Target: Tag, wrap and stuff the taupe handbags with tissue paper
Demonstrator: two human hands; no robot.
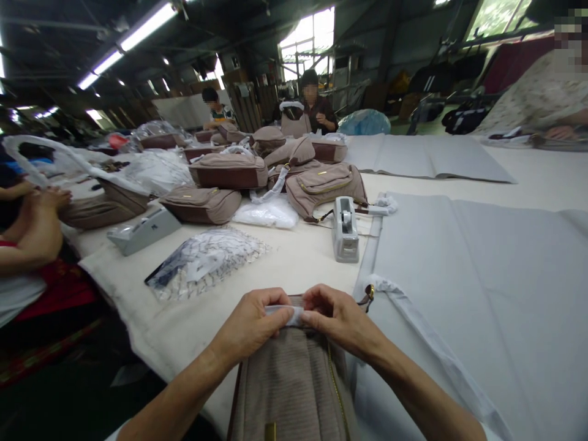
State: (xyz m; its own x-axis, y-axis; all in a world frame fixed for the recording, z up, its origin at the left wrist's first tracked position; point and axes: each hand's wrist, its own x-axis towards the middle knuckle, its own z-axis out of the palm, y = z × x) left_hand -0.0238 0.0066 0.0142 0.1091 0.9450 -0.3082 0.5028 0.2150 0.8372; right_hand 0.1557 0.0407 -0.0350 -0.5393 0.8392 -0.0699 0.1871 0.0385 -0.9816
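Note:
A taupe ribbed handbag (289, 386) with a gold zipper lies at the near table edge, right in front of me. My left hand (255, 321) and my right hand (337, 315) meet at its far end, both pinching a small white strip (285, 312) against the bag. The bag's strap (422, 343), wrapped in white paper, trails to the right across a large grey sheet (482, 275). A brass ring (369, 293) shows beside my right hand.
A grey tape dispenser (345, 229) stands beyond my hands, another (142, 229) to the left. A clear packet (206, 260) lies at left. Several taupe bags (321, 187) crowd the table's far left. Other people sit at the left edge, far end and top right.

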